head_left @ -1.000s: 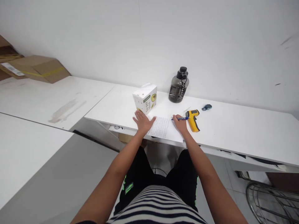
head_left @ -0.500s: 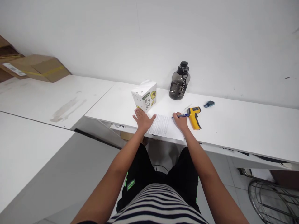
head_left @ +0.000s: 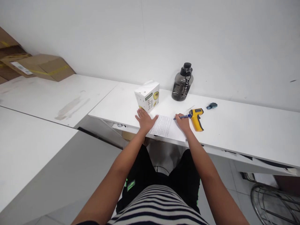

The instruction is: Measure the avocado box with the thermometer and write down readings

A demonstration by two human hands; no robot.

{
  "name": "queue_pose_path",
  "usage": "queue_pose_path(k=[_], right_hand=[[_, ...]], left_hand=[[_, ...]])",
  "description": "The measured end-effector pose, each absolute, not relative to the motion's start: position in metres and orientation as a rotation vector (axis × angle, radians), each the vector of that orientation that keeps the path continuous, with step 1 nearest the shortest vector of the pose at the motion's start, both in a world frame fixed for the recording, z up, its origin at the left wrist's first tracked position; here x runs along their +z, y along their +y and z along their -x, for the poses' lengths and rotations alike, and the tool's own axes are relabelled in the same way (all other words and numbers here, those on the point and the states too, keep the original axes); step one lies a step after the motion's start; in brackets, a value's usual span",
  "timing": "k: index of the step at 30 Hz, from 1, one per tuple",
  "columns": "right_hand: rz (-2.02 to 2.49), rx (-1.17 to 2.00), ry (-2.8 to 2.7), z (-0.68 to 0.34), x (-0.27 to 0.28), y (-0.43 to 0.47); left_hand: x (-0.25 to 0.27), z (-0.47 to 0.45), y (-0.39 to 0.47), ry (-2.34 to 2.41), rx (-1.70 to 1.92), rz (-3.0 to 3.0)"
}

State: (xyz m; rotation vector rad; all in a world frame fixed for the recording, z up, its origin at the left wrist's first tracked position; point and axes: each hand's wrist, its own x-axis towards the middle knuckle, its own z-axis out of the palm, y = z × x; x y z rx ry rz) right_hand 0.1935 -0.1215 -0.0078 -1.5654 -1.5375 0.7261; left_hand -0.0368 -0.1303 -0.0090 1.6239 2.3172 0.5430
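Note:
A sheet of paper (head_left: 164, 127), its left part covered with handwriting, lies at the front edge of the white table. My left hand (head_left: 146, 121) rests flat with spread fingers on the sheet's left edge, just in front of a white carton (head_left: 147, 96) printed with avocados. A blue pen (head_left: 186, 116) is gripped in my right hand (head_left: 183, 122), its tip at the right end of the written lines. Right beside that hand lies a yellow infrared thermometer gun (head_left: 197, 120).
Behind the sheet stands a dark water bottle (head_left: 182, 82) against the wall. A small dark teal object (head_left: 212, 106) lies to the right. Cardboard boxes (head_left: 47, 67) are stacked at the far left. A wire-frame stool or rack (head_left: 274, 200) stands on the floor at lower right.
The whole view has shifted slightly, so the table items appear a little further right. My right hand stays at the writing with the pen; my left hand keeps its place on the sheet.

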Motion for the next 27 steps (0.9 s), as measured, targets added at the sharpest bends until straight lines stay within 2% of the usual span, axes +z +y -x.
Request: queue_pose_path(k=[27], right_hand=[[1.590,0.621,-1.485,-0.1910,-0.0104,-0.1228]], left_hand=[[-0.0098,0.0382,-0.1312,2.327,0.560,-1.655]])
